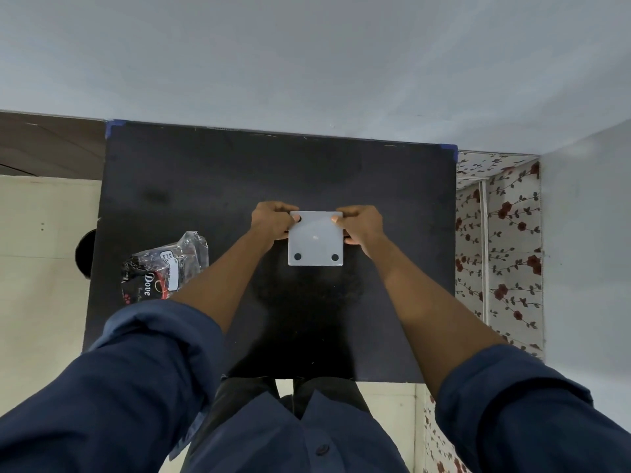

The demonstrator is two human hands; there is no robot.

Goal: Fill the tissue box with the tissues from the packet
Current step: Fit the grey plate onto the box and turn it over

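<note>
Two bare hands meet at the middle of the black matte surface (pixel 191 172), both forearms reaching forward from rolled dark-blue sleeves (pixel 143 363). Far left: crumpled clear-and-black plastic tissue packet (pixel 164 264), printed "Dove", lying on the surface well apart from the hands, partly behind the left forearm. Left hand (pixel 271 221): knuckles up, fingers (pixel 290 230) curled around the left edge of the square white plastic tissue box (pixel 316 238), thumb pressed on its upper face near a black round foot. Box shows a flat white face with black dots at the corners. Whether it rests on the surface or is lifted, cannot tell. Right hand (pixel 363 227): mirrored pose, fingers wrapped on the right edge, thumb tip on top.
</note>
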